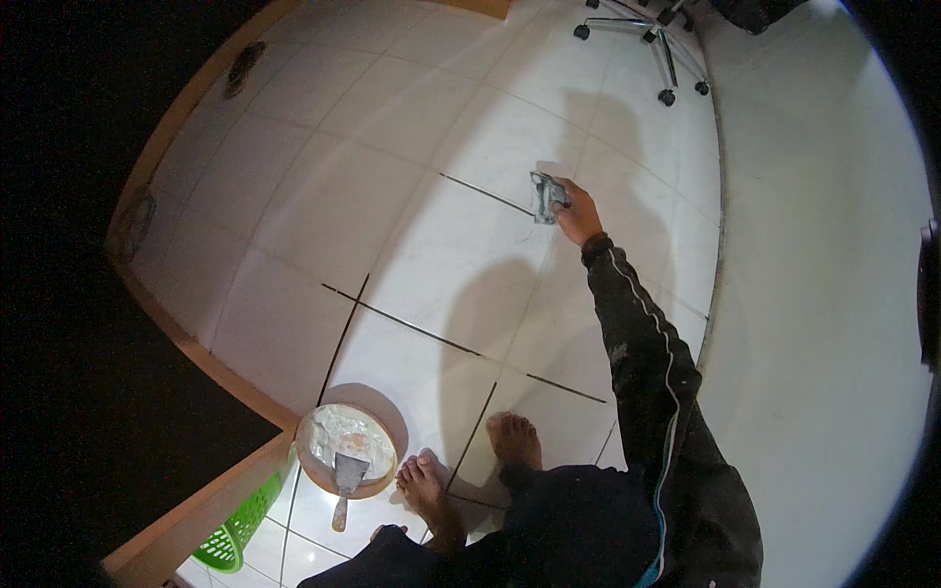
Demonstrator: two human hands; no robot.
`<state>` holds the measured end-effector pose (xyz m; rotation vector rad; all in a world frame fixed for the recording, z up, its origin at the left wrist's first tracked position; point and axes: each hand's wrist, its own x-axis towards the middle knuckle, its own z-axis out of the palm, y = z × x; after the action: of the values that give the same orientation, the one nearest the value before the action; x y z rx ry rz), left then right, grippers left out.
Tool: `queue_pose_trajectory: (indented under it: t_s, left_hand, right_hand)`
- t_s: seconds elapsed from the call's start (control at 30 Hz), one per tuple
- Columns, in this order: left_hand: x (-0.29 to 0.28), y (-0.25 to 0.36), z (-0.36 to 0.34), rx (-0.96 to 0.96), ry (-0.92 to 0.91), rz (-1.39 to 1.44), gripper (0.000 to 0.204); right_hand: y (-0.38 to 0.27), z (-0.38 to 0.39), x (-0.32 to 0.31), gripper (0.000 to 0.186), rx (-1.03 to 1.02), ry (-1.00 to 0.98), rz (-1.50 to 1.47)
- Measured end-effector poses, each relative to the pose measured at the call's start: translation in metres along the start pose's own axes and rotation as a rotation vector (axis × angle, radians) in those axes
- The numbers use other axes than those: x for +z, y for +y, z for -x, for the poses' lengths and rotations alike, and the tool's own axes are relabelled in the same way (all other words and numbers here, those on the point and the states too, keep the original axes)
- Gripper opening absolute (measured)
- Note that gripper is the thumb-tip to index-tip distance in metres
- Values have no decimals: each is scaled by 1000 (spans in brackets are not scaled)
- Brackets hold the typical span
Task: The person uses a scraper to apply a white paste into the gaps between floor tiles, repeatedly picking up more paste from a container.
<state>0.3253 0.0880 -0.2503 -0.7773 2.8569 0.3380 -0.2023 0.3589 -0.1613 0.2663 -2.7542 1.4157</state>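
My right hand (580, 211) reaches forward from the lower right in a dark sleeve with a light stripe. Its fingers are closed around a small flat grey scraper (542, 199) smeared with whitish paste. The scraper's blade meets the white tile floor (461, 230) at the end of a dark joint line (485, 194). Near my feet stands a round tub (312, 461) with white paste (345, 431) inside. A putty knife (350, 475) rests across the tub's near rim, its blade over the paste. My left hand is out of sight.
Dark joints (421, 326) run between some tiles; others look pale. My bare feet (515, 439) are beside the tub. A green perforated basket (240, 524) sits by the brown furniture edge (201, 510). A wheeled chair base (652, 29) stands far right, along a white wall (804, 294).
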Motion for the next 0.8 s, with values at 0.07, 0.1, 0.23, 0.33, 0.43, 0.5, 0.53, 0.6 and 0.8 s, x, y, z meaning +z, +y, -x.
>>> queue_pose_trajectory:
  t_s: [0.07,0.1,0.23,0.33,0.43,0.5,0.53,0.6,0.8]
  left_hand:
    - [6,-14,3,67,73,-2,23]
    - [9,-19,2,146,145,7,23]
    - [-12,-1,-4,105,54,-93,26]
    - [-20,6,-1,87,-1,-48,22]
    - [-13,4,-3,120,29,-101,21]
    - [-8,-1,-1,86,-4,-139,22]
    - [-3,-8,1,78,0,-140,22]
    - [6,-19,1,138,5,-138,27]
    - [-42,-68,-15,-56,-899,1175,39]
  right_hand:
    - [-27,-10,8,49,-110,-23,334]
    - [-37,-12,11,49,-106,-23,335]
    - [-47,-2,32,50,-91,-238,712]
    - [-19,21,56,45,-311,-285,945]
    - [-22,33,74,43,-395,-145,1005]
    - [-42,29,71,43,-330,-197,977]
    - [-59,19,62,44,-237,-402,953]
    - [-47,-1,40,50,-155,-525,795]
    - [-46,-61,16,48,-244,-319,421]
